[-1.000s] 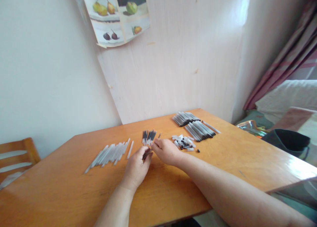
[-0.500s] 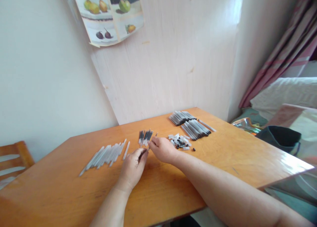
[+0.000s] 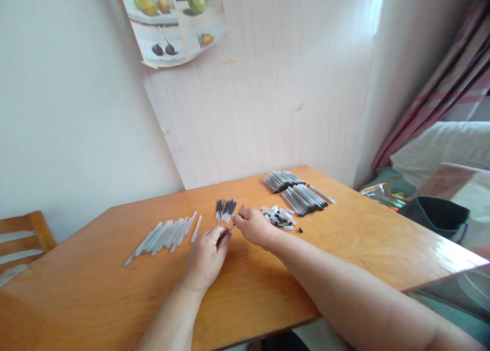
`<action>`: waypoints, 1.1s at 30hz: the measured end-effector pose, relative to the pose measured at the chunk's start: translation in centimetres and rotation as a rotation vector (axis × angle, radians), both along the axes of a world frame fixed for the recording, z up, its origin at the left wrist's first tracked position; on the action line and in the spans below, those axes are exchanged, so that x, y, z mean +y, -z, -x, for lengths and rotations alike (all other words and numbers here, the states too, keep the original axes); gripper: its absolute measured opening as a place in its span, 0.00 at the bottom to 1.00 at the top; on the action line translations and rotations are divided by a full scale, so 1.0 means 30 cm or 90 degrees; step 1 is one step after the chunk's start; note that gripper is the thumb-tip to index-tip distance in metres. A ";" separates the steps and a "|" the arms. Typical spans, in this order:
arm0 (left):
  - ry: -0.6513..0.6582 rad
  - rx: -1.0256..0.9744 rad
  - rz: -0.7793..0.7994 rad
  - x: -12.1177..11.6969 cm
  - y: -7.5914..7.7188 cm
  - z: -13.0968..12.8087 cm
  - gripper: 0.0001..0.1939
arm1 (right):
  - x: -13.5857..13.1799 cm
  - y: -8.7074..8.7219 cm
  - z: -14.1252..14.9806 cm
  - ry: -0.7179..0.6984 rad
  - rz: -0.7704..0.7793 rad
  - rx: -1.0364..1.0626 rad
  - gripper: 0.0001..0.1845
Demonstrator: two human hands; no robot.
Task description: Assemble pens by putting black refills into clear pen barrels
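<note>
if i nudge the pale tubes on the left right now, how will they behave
The tubes look slim and straight, so they are probably stiff and light. They lie loose, side by side on the smooth-looking table, so a push would likely make them slide or roll and fan out.
</note>
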State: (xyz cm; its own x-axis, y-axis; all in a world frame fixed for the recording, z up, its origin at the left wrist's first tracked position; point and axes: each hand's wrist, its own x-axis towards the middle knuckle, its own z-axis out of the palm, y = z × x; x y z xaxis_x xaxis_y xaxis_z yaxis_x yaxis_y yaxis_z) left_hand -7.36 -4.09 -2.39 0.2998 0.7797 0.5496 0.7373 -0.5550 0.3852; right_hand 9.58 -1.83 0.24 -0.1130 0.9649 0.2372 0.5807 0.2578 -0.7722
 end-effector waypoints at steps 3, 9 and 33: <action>0.004 -0.035 0.016 0.001 0.002 -0.001 0.09 | 0.005 -0.027 -0.028 -0.033 0.046 0.029 0.21; -0.045 -0.092 0.009 0.012 -0.001 0.014 0.12 | 0.053 -0.085 -0.194 0.138 -0.012 -0.158 0.16; -0.071 -0.101 -0.009 0.033 0.018 0.034 0.11 | 0.071 -0.016 -0.233 0.128 0.114 -0.465 0.17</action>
State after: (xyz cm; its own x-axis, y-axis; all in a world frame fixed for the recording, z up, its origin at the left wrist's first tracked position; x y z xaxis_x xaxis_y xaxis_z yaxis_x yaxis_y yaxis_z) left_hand -8.38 -3.10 -2.95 0.1207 0.7951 0.5943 0.7257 -0.4792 0.4937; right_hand 16.58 0.30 0.72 -0.0002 1.0000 0.0084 0.9807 0.0018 -0.1957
